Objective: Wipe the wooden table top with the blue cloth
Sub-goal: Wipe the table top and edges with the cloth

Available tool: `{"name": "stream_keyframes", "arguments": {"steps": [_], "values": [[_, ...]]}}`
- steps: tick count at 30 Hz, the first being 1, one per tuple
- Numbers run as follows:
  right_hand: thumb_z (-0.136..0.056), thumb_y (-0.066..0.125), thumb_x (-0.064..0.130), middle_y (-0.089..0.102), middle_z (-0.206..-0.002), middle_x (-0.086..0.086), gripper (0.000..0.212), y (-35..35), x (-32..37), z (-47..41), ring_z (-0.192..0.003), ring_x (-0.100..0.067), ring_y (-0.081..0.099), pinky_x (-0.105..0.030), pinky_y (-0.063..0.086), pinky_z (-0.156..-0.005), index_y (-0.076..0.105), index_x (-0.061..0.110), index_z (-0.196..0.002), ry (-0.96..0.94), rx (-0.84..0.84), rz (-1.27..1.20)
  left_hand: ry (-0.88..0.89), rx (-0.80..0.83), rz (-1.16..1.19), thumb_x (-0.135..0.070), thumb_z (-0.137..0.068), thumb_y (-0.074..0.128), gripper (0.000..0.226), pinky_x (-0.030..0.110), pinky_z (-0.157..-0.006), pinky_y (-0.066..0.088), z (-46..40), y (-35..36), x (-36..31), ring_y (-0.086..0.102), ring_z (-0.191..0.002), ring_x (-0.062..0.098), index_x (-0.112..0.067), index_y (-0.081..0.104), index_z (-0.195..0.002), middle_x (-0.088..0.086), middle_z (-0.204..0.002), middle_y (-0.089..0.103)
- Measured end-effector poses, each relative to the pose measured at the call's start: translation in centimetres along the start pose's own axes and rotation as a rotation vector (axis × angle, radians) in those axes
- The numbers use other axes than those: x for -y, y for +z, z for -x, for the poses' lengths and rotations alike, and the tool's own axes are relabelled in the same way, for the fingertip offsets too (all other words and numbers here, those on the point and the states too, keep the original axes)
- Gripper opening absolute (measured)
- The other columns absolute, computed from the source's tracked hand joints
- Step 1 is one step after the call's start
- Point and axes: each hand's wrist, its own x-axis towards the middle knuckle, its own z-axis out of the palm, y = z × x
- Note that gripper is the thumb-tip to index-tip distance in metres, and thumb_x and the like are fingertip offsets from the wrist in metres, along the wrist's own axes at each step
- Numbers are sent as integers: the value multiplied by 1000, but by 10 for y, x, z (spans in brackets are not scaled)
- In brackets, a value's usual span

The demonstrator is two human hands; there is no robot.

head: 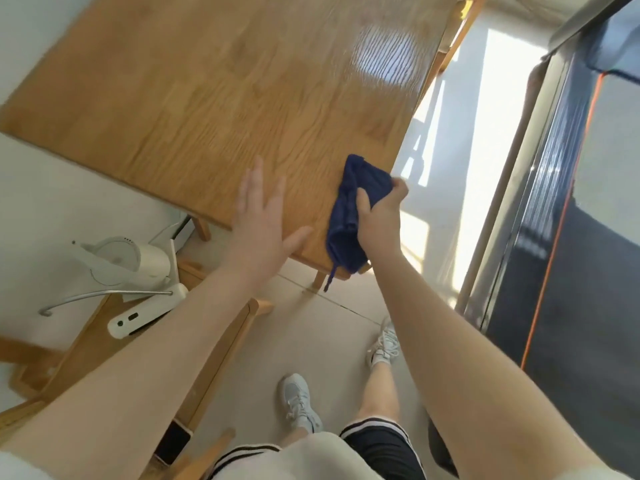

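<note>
Blue cloth (349,216) gripped by right hand (379,216), wooden table top (207,109), left hand (258,223) flat

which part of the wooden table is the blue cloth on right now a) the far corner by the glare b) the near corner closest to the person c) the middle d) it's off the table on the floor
b: the right hand grips the blue cloth at the near corner of the wooden table, part of it hanging over the edge, while the left hand lies open beside it.
</note>
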Motion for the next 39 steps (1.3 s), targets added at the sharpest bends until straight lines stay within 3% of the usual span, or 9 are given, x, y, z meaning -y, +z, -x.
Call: {"name": "stream_keyframes", "arguments": {"steps": [6,11,14,19,25,28,32,35,39], "values": [[-95,47,32,54,-116,-6,48,-7,-11,-9,-96,-18,57,-19,45,-70,23,12,-132,90,118,-6,48,108,42,-1,-90,45,69,34,-119,6,-59,4,-48,-2,-146,21,-10,11,-150,7,-159,-4],[-93,46,41,52,-125,-13,55,-20,21,-140,-109,-28,54,-43,44,-95,24,9,-133,112,50,63,-14,207,38,-41,-83,66,93,31,-115,8,-110,5,-81,-2,-145,15,-19,6,-151,-3,-158,-9],[-94,46,41,48,-131,-14,62,-28,38,-177,-116,-31,51,-36,41,-95,18,8,-139,161,99,93,-21,159,49,-46,-77,70,100,32,-114,13,-142,-1,-99,4,-145,15,-21,7,-151,-5,-159,-6],[-97,43,24,43,-136,-12,60,-44,37,-153,-119,-27,48,-33,40,-94,10,9,-145,124,242,28,-42,347,-307,-59,-66,73,122,36,-118,9,-180,2,-112,-5,-146,24,-15,-4,-150,9,-157,-16],[-89,44,31,48,-108,-9,38,-34,46,-195,-106,-24,51,-32,38,-88,43,8,-119,340,250,-108,-56,404,-399,-75,-59,64,133,35,-117,2,-184,11,-118,-13,-144,27,-12,-11,-149,12,-155,-21],[-95,48,28,49,-127,-14,47,-44,67,-254,-120,-27,45,-33,35,-99,37,5,-133,168,154,-2,-82,311,-275,-74,-63,61,116,38,-116,11,-186,8,-111,3,-145,22,-16,12,-150,5,-158,1],[-95,46,37,55,-123,-17,45,-57,88,-322,-121,-32,48,-36,39,-96,49,3,-124,239,133,97,4,159,-305,-69,-71,57,86,36,-109,25,-219,-3,-111,33,-132,19,-18,41,-140,1,-145,35],[-95,48,22,53,-92,1,15,-59,85,-314,-112,-22,53,-32,41,-93,47,15,-108,294,187,-82,54,133,-329,-65,-71,63,94,37,-111,21,-255,-3,-124,25,-138,22,-18,30,-145,4,-152,25],[-94,49,22,47,-121,0,49,-54,55,-290,-108,-11,45,-25,34,-89,28,15,-138,166,263,-41,90,268,-415,-67,-61,70,119,37,-117,4,-319,-9,-136,1,-145,22,-20,8,-151,5,-159,-4]]}}
